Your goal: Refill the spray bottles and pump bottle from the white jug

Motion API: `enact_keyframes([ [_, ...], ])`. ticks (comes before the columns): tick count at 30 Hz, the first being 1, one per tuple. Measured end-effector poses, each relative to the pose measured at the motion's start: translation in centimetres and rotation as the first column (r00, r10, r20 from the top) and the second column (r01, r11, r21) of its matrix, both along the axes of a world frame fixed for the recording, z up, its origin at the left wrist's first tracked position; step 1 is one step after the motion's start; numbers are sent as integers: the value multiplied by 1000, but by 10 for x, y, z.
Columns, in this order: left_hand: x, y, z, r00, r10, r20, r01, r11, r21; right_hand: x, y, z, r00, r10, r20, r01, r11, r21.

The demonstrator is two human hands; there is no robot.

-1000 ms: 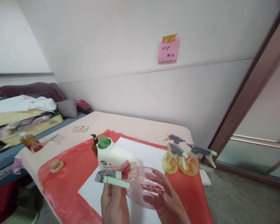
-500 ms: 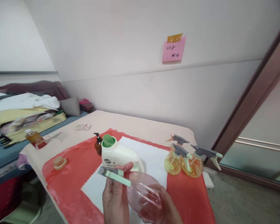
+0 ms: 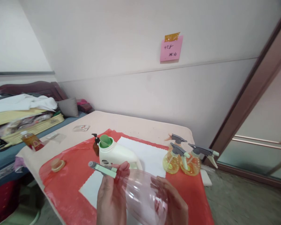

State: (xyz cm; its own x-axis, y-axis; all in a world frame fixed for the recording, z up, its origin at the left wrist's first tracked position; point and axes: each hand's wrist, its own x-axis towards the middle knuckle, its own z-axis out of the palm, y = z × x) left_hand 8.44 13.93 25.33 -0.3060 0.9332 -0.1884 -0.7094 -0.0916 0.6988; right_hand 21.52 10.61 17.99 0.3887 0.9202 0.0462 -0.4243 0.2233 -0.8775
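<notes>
Since pink bottle [image 3: 144, 193] looks thin, likely light, slippery; left hand [image 3: 110, 200] holds near spray top [image 3: 105, 170], right hand [image 3: 178, 201] cups fat end: good spots.

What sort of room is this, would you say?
Probably a bedroom, or a room someone sleeps in: past the table are a dark wooden headboard, a grey cushion and heaped white cloth.

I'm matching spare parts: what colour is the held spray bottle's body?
The spray bottle has a translucent pink body, best seen in the head view.
</notes>
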Motion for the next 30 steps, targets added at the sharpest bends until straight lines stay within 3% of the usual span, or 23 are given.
enact_keyframes([
  [7,-2,-2,0,996,-28,-80,35,996,86,-3,1,4,982,172,-77,-177,981,-74],
  [10,-3,-4,-5,993,-36,-115,52,989,139,-10,0,10,885,373,-278,-427,890,-163],
  [12,-4,-4,-6,991,-6,-136,29,984,174,-10,1,10,832,443,-334,-508,850,-138],
  [16,-9,-4,-3,981,89,-174,-47,971,236,-4,3,0,866,449,-219,-464,886,-20],
  [18,-11,-4,-2,979,78,-188,-31,971,237,-2,4,-7,831,506,-229,-523,852,-15],
  [22,-13,-6,-3,986,35,-162,3,974,227,1,7,-11,716,548,-433,-635,769,-77],
  [27,-15,-6,-2,988,4,-157,25,983,183,6,10,-3,760,600,-248,-628,777,-45],
  [30,-14,-4,-2,987,-6,-160,39,978,205,4,9,-5,688,591,-420,-660,751,-23],
])
